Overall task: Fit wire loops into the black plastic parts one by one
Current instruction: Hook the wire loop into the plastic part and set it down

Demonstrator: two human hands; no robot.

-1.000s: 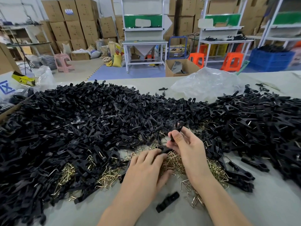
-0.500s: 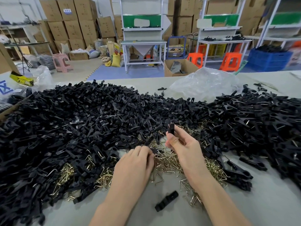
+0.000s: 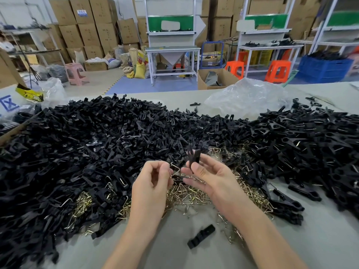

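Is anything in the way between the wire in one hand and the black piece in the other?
Nothing visible. The left hand pinches the wire loop right beside the black part in the right hand, with only open air between them.

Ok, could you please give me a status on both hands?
Left hand pinching a wire loop. Right hand holding a black plastic part upright. Loop not yet fitted; nothing between them.
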